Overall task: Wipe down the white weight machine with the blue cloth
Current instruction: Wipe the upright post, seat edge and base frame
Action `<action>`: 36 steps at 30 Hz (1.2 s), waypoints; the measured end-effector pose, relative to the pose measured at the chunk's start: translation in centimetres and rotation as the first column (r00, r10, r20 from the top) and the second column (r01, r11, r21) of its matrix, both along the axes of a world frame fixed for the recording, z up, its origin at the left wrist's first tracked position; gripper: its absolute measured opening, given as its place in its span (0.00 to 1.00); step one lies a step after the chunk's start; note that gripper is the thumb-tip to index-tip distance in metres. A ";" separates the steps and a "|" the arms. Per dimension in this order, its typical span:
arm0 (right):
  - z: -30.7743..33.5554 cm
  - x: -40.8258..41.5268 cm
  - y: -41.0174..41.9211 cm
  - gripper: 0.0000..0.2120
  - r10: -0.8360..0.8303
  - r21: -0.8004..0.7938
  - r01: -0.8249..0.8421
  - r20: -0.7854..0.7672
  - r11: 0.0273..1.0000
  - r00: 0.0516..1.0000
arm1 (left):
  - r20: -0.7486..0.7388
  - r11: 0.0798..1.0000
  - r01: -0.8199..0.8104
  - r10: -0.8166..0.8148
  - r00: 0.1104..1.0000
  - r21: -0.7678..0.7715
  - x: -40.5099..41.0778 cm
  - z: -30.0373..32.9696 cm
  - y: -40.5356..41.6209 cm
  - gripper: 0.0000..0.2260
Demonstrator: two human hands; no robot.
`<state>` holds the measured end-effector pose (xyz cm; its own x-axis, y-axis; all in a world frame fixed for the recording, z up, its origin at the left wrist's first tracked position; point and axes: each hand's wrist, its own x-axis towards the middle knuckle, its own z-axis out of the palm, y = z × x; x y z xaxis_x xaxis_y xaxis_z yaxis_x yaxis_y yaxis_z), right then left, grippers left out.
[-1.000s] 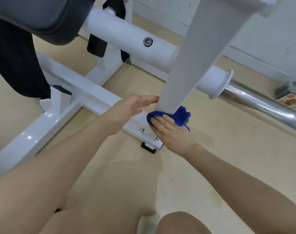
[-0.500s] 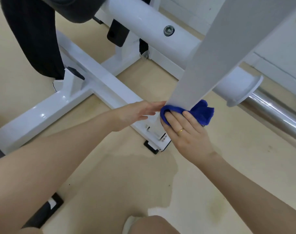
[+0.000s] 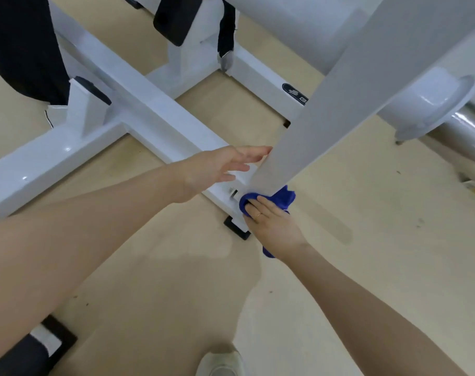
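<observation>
The white weight machine (image 3: 155,118) spreads its floor frame across the upper left, and a white upright post (image 3: 339,104) slants down from the top right to the frame's end. My right hand (image 3: 271,221) presses the blue cloth (image 3: 282,198) against the foot of that post, fingers curled over the bunched cloth; a corner of it hangs below my wrist. My left hand (image 3: 225,165) is held flat with straight fingers, its fingertips at the left side of the post, holding nothing.
A thick white bar with a flange (image 3: 431,104) and a chrome sleeve (image 3: 464,134) runs off to the right. Black pads (image 3: 22,44) hang at upper left. A black rubber foot (image 3: 237,229) sits under the frame end. My shoe (image 3: 221,363) is at the bottom on beige floor.
My view has moved closer and lower toward the frame. My right hand slid the cloth down the post to its base. My left hand stayed beside the post.
</observation>
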<state>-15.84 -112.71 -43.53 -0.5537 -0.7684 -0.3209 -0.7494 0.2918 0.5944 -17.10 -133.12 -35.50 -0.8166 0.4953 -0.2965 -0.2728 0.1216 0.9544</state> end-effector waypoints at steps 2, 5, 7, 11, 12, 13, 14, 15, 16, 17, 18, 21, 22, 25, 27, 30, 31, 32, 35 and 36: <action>1.5 -0.3 1.1 0.17 0.038 -0.252 -0.075 -0.149 0.965 0.988 | 0.032 0.999 -0.026 0.025 0.999 0.018 -0.1 -0.4 0.2 0.22; 4.0 -0.5 2.2 0.16 0.013 -0.443 -0.177 -0.349 0.879 0.937 | 0.059 0.999 -0.041 0.041 0.997 0.002 -0.2 -1.6 0.0 0.19; 4.2 -0.6 1.9 0.17 0.011 -0.476 -0.206 -0.381 0.855 0.925 | 0.068 0.999 -0.036 0.036 0.997 0.002 -0.4 -2.5 -0.2 0.21; 0.6 -0.9 1.1 0.17 0.018 -0.400 -0.168 -0.354 0.901 0.935 | 0.081 1.000 0.021 -0.022 0.996 0.008 -0.6 -3.8 -0.4 0.26; -0.7 -1.0 0.9 0.17 0.029 -0.351 -0.147 -0.322 0.925 0.946 | 0.078 0.999 0.034 -0.034 0.996 0.006 -0.7 -4.0 -0.4 0.27; -2.1 -0.9 0.8 0.15 0.014 -0.268 -0.088 -0.267 0.959 0.964 | 0.076 0.999 0.043 -0.043 0.996 0.007 -0.8 -4.1 -0.5 0.28; -3.6 -0.8 0.8 0.15 -0.005 -0.175 -0.031 -0.206 0.984 0.978 | 0.073 0.999 0.052 -0.053 0.996 0.007 -1.0 -4.3 -0.5 0.28; -4.9 -0.6 0.6 0.19 -0.032 -0.081 0.020 -0.144 0.997 0.989 | 0.069 0.998 0.063 -0.063 0.996 0.009 -1.1 -4.5 -0.5 0.29; -6.2 -0.6 0.7 0.24 -0.031 -0.018 0.030 -0.082 0.999 0.996 | 0.060 0.997 0.072 -0.072 0.996 0.013 -1.2 -4.6 -0.5 0.28; -6.8 -0.6 0.8 0.27 -0.037 0.016 0.037 -0.026 0.999 0.999 | 0.053 0.997 0.076 -0.077 0.996 0.021 -1.3 -4.6 -0.6 0.28; -6.9 -0.6 0.6 0.26 -0.026 0.010 0.026 -0.011 1.000 1.000 | 0.054 0.997 0.071 -0.072 0.996 0.029 -1.5 -4.7 -0.7 0.26; -3.8 -0.3 0.6 0.13 0.002 -0.171 -0.014 -0.072 0.985 0.997 | 0.062 0.998 0.052 -0.055 0.997 0.042 -1.6 -4.8 -1.1 0.22; -2.7 -0.3 0.8 0.18 0.003 -0.290 -0.042 -0.133 0.956 0.991 | 0.058 0.998 0.051 -0.053 0.997 0.046 -1.7 -4.9 -1.2 0.23; 1.2 -0.1 1.4 0.17 -0.028 -0.503 -0.140 -0.312 0.853 0.950 | 0.066 0.998 0.028 -0.031 0.997 0.054 -1.6 -5.1 -1.1 0.24; 1.9 -0.2 1.5 0.17 -0.031 -0.524 -0.175 -0.360 0.833 0.932 | 0.039 0.999 0.025 -0.026 0.999 0.041 -1.5 -5.2 -0.9 0.23; 0.1 -0.9 1.4 0.15 -0.021 -0.488 -0.165 -0.354 0.857 0.935 | 0.020 0.999 0.036 -0.037 0.999 0.025 -1.3 -5.5 -0.9 0.25; -1.1 -1.0 1.4 0.15 -0.016 -0.442 -0.145 -0.341 0.885 0.940 | 0.023 0.999 0.047 -0.047 0.999 0.011 -1.3 -5.6 -1.0 0.27; -2.3 -1.1 1.3 0.16 -0.007 -0.387 -0.115 -0.301 0.915 0.953 | 0.031 0.999 0.048 -0.048 0.998 -0.002 -1.3 -5.8 -1.0 0.28; -6.1 -0.5 1.4 0.14 -0.016 -0.136 -0.003 -0.141 0.991 0.990 | 0.068 1.000 0.028 -0.028 0.997 -0.005 -1.3 -6.1 -0.8 0.29; -7.3 -0.4 1.4 0.18 -0.037 -0.073 0.031 -0.085 0.997 0.996 | 0.068 0.999 0.032 -0.032 0.997 -0.008 -1.3 -6.1 -0.8 0.29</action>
